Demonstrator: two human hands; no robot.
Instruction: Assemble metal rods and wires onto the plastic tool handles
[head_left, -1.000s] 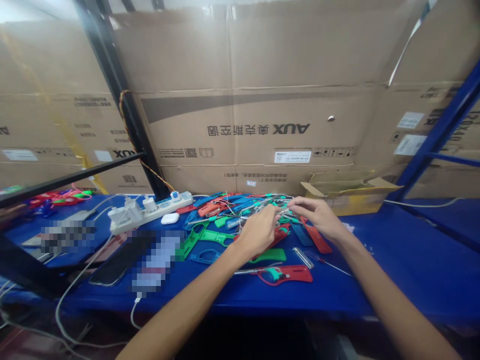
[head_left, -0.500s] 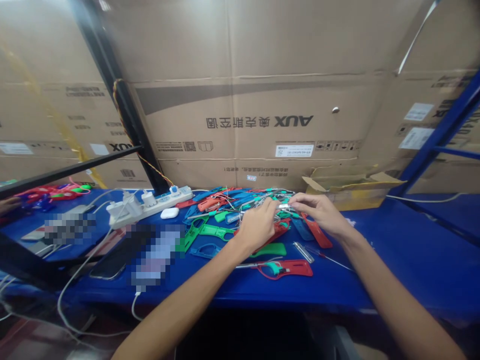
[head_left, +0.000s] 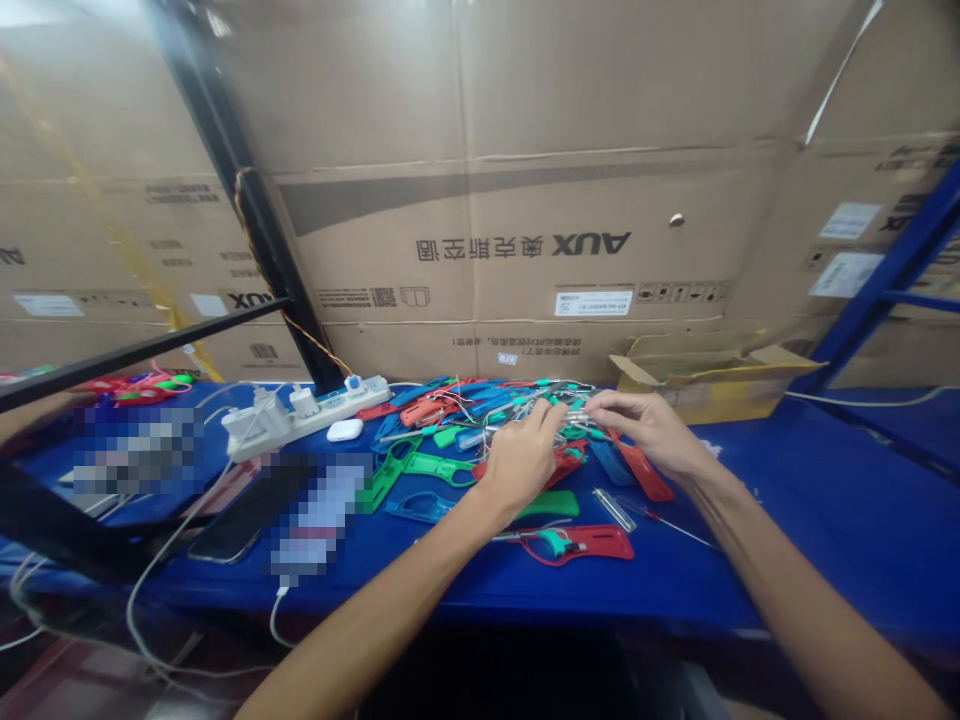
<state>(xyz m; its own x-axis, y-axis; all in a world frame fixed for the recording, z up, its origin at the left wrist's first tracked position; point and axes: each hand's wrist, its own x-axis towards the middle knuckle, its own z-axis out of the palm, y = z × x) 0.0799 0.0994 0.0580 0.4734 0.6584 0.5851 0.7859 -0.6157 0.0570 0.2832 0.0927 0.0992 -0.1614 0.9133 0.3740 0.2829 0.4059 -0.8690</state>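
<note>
Over the pile of coloured plastic parts, my left hand (head_left: 525,455) and my right hand (head_left: 646,432) face each other. Their fingertips pinch a small silvery metal piece (head_left: 576,416) from both sides; its exact kind is too small to make out. Beneath and around them lie plastic handle shells like those of long-reach lighters, among them a red shell (head_left: 649,474), a green shell (head_left: 439,465) and a blue shell (head_left: 420,505). Nearer to me lies a red shell with a teal part and a metal rod (head_left: 600,543). A clear, silvery tube (head_left: 615,510) rests to its upper right.
An open cardboard box (head_left: 724,395) stands at the back right. On the left are a white power strip (head_left: 330,408) with chargers, a white earphone case (head_left: 345,430), phones (head_left: 251,515) and cables. Black and blue shelf posts frame the table (head_left: 712,585). Another person's hand shows at far left.
The view has shifted slightly, so everything sits a little farther right. Both hands stay together at the silvery piece, with small finger movements. At far left the other person's arm shows more.
</note>
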